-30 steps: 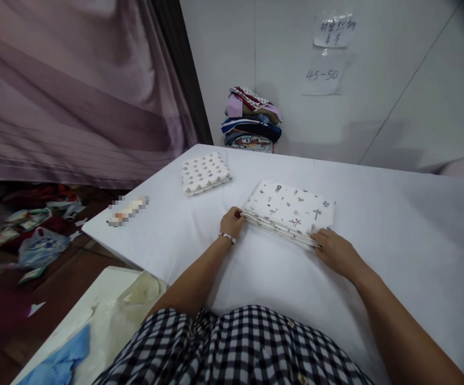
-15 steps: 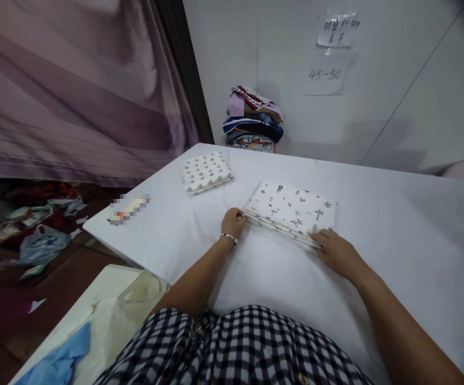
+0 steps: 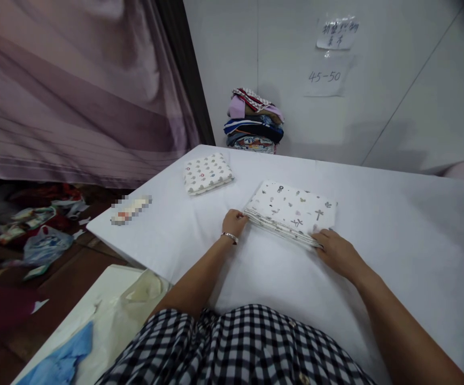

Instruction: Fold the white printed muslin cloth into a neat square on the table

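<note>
A folded white cloth (image 3: 290,206) printed with small grey and brown figures lies flat in front of me, its stacked layers showing along the near edge. My left hand (image 3: 234,222) pinches its near left corner. At the near right corner, my right hand (image 3: 334,246) grips the layers between thumb and fingers. Farther back and to the left lies a second folded cloth (image 3: 208,174), white with rows of grey motifs, touched by neither hand.
A white-covered table (image 3: 396,240) carries both cloths. A blurred-out item (image 3: 131,209) lies near its left edge. Stacked folded fabrics (image 3: 255,120) stand by the wall. Left are a hanging curtain (image 3: 75,91), a plastic bag (image 3: 47,246) and a low white surface with blue cloth (image 3: 61,355).
The whole view has shifted very slightly. Both hands keep their hold on the near corners, and the cloth has not visibly moved.
</note>
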